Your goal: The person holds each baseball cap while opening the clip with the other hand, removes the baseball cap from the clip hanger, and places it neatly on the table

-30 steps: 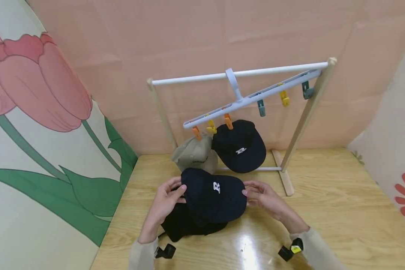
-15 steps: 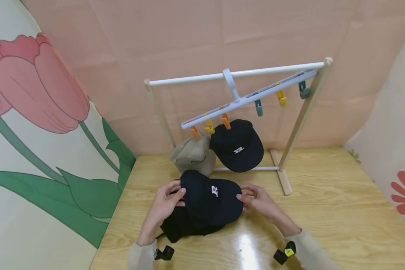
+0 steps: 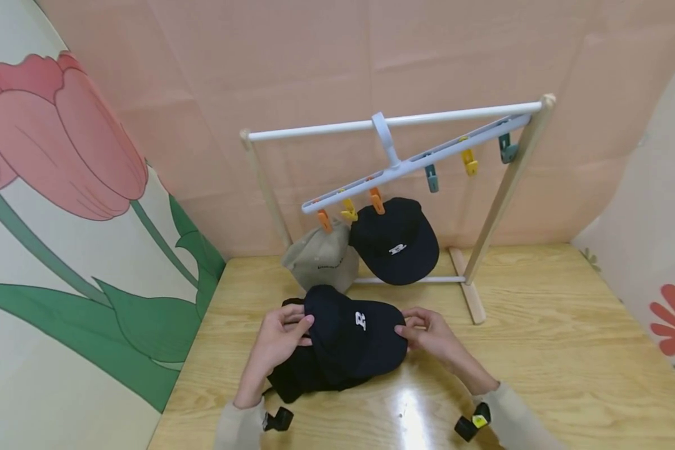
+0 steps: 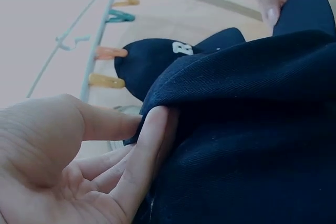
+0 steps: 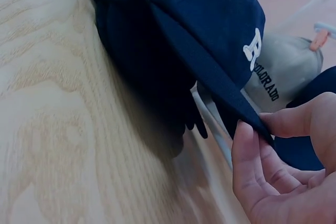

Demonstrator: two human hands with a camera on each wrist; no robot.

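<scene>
A navy baseball cap (image 3: 351, 334) with a white letter R is held between both hands, low over the table. My left hand (image 3: 281, 337) pinches the edge of its crown, thumb outside and fingers inside, as the left wrist view shows. The tip of the brim is pinched by my right hand (image 3: 430, 334). Beneath and left of this cap lies a black cap (image 3: 292, 375), mostly covered. Behind them, another navy cap (image 3: 396, 244) hangs from an orange clip (image 3: 377, 201), and a beige cap (image 3: 323, 256) hangs from a second orange clip (image 3: 324, 220).
A pale clip hanger (image 3: 410, 165) hangs slanted from the white top bar (image 3: 455, 117) of a wooden-sided rack. Yellow and teal clips, such as the teal one (image 3: 431, 179), hold nothing. One rack foot (image 3: 468, 290) stands on the wooden table (image 3: 545, 362). Printed walls enclose the sides.
The head view has shifted slightly. The held cap has sunk a little relative to the hanging caps, with both hands keeping their grip on it.
</scene>
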